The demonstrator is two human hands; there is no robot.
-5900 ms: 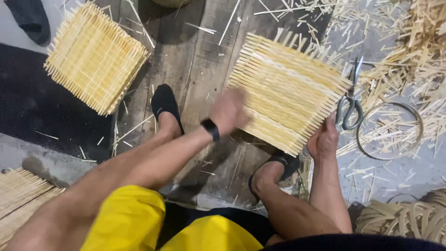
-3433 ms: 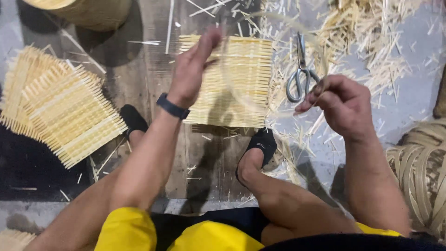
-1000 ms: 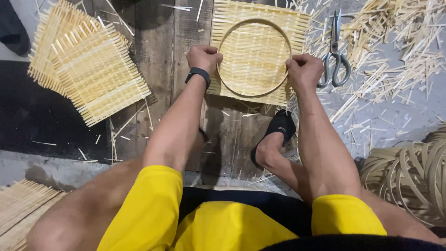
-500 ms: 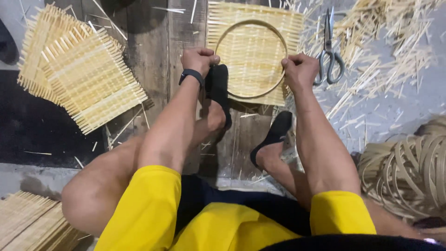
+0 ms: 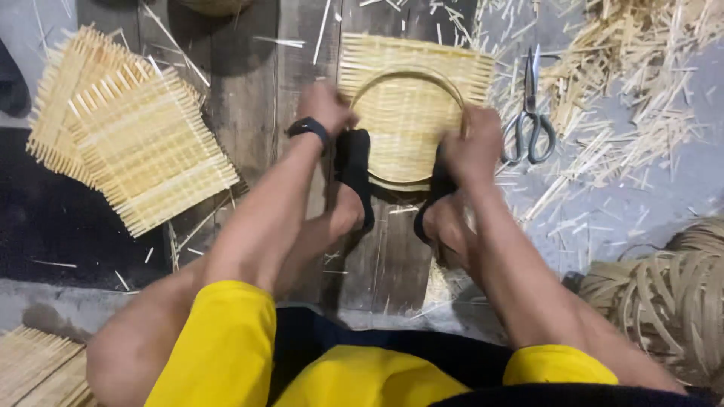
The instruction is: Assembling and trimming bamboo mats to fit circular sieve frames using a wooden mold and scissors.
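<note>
A square woven bamboo mat (image 5: 411, 71) lies on the wooden boards ahead of me, with a round bamboo hoop (image 5: 407, 75) on top of it. My left hand (image 5: 326, 105) grips the hoop's left edge and wears a black wristband. The hoop's right edge is gripped by my right hand (image 5: 473, 143). Both my feet, in black sandals (image 5: 354, 169), rest on the near edge of the mat and hoop.
Two more woven mats (image 5: 128, 143) are stacked at the left. Scissors (image 5: 532, 113) lie right of the mat among scattered bamboo slivers (image 5: 626, 83). A coil of bamboo hoops (image 5: 664, 294) sits at the lower right. Another mat (image 5: 38, 369) shows at the bottom left.
The mat was turned and laid flat, and the hoop placed on it. Both hands moved to the hoop's sides, and my feet have come forward onto the near edge.
</note>
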